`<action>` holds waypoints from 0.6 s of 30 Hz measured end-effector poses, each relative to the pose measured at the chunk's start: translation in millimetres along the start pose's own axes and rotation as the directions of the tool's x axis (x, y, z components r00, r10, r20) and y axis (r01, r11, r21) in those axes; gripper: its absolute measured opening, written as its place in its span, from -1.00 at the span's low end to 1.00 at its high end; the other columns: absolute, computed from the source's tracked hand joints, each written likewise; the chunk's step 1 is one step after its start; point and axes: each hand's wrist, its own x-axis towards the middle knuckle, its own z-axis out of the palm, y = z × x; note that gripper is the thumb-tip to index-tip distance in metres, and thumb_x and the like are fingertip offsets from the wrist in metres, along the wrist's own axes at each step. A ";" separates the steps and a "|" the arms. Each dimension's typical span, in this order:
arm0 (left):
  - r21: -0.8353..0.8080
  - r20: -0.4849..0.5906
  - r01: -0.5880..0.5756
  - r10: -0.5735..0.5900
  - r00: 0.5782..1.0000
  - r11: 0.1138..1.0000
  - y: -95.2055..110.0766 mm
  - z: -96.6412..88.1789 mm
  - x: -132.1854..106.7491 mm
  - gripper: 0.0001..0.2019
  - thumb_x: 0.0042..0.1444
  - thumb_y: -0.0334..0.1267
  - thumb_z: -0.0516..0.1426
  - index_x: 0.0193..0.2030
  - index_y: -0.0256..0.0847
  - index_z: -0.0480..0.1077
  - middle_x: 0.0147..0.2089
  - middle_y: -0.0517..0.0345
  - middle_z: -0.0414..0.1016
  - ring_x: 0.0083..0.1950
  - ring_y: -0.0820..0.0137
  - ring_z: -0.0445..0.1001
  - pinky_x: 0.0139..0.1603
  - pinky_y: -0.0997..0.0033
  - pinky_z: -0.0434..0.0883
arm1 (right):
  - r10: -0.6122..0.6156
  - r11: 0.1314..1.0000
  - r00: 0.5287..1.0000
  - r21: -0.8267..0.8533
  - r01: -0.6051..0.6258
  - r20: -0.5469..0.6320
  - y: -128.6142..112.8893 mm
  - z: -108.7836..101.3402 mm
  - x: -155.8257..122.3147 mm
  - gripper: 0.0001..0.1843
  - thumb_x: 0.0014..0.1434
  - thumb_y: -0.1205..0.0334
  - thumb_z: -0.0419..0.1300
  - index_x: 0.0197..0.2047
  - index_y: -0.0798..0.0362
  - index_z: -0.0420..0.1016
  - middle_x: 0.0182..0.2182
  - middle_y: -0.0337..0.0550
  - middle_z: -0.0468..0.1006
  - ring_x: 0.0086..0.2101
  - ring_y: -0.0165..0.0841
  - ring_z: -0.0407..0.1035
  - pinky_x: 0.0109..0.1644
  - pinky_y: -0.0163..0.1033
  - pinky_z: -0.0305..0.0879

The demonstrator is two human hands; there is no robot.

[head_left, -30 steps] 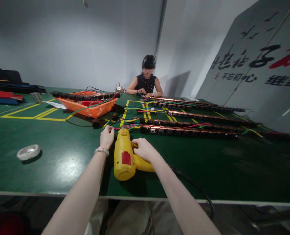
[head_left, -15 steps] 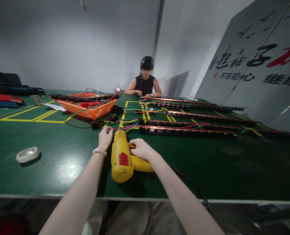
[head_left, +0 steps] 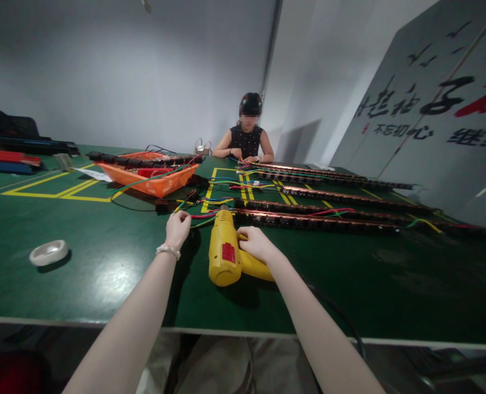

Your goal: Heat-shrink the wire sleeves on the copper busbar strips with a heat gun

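Observation:
My right hand (head_left: 256,243) is wrapped round the handle of a yellow heat gun (head_left: 224,249), whose nozzle points away from me. Close to that nozzle run coloured wires (head_left: 204,216), red and green among them. My left hand (head_left: 177,229) is closed in a pinch on the left end of these wires; the exact grip point is small. The wires lead right into a long black strip with copper-coloured edges (head_left: 308,220). A dark block with wires (head_left: 169,206) lies just beyond my left hand.
An orange basket (head_left: 160,186) holding dark strips stands at the back left. More long strips (head_left: 349,198) lie to the right. A white oval ring (head_left: 49,253) sits at the left. Across the table a person (head_left: 246,137) handles wires. A black cord (head_left: 337,312) trails over the front edge.
The heat gun in my right hand has shifted right and slightly away from me, leaving a wider gap to my left hand. My left hand stays at the wires. The view has tilted slightly.

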 end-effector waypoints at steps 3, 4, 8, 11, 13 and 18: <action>0.150 -0.015 0.020 -0.018 1.000 0.988 0.9 -1.1 -1.0 -0.74 0.05 -0.19 0.02 -0.28 -0.19 0.51 -0.05 -0.14 0.39 0.04 0.05 0.36 0.02 0.09 0.28 | 0.012 1.000 1.000 -0.006 -0.012 0.001 -3.1 -0.7 -1.3 -0.71 0.22 0.07 0.12 -0.17 0.14 0.43 -0.22 -0.14 0.47 -0.19 -0.34 0.38 -0.08 -0.10 0.33; 0.185 -0.020 0.029 -0.026 0.999 0.982 1.6 -1.5 -1.9 -0.73 0.06 -0.19 0.01 -0.27 -0.18 0.52 0.00 -0.16 0.37 0.07 0.01 0.33 0.04 0.05 0.27 | 0.016 1.000 1.000 -0.008 -0.016 0.001 -4.0 -0.9 -1.6 -0.71 0.22 0.07 0.12 -0.17 0.14 0.43 -0.21 -0.14 0.47 -0.19 -0.33 0.38 -0.08 -0.10 0.33; 0.271 0.002 0.024 -0.026 1.000 0.962 4.4 -4.3 -5.3 -0.72 0.07 -0.22 0.00 -0.27 -0.19 0.54 0.03 -0.16 0.39 0.09 -0.03 0.32 0.07 0.00 0.24 | 0.035 0.999 0.999 -0.015 -0.035 0.000 -5.7 -1.5 -2.7 -0.71 0.23 0.07 0.12 -0.14 0.14 0.42 -0.19 -0.13 0.47 -0.18 -0.33 0.38 -0.08 -0.09 0.33; 0.301 0.029 -0.021 0.013 0.999 0.953 3.9 -6.5 -5.5 -0.70 0.08 -0.25 -0.02 -0.27 -0.19 0.54 -0.03 -0.15 0.45 0.04 -0.01 0.37 0.06 0.02 0.24 | 0.049 0.999 0.999 -0.022 -0.049 -0.003 -6.8 -1.8 -3.4 -0.70 0.23 0.08 0.12 -0.12 0.13 0.42 -0.18 -0.12 0.47 -0.18 -0.33 0.38 -0.07 -0.08 0.33; 0.298 0.050 -0.039 0.025 0.998 0.954 2.2 -7.4 -4.3 -0.68 0.09 -0.26 -0.04 -0.26 -0.20 0.55 -0.05 -0.16 0.46 0.01 0.00 0.39 0.03 0.05 0.27 | 0.057 0.998 0.998 -0.028 -0.057 -0.006 -8.1 -2.0 -3.7 -0.70 0.23 0.08 0.11 -0.11 0.13 0.42 -0.17 -0.12 0.47 -0.17 -0.32 0.38 -0.06 -0.08 0.33; 0.201 0.049 -0.016 0.007 0.999 0.979 -2.7 -7.3 0.4 -0.67 0.09 -0.28 -0.05 -0.24 -0.25 0.55 -0.04 -0.21 0.45 0.01 0.03 0.42 0.00 0.14 0.32 | 0.061 0.997 0.998 -0.041 -0.062 -0.011 -11.5 -2.2 -3.5 -0.70 0.23 0.08 0.11 -0.10 0.13 0.41 -0.16 -0.12 0.46 -0.17 -0.33 0.38 -0.07 -0.09 0.33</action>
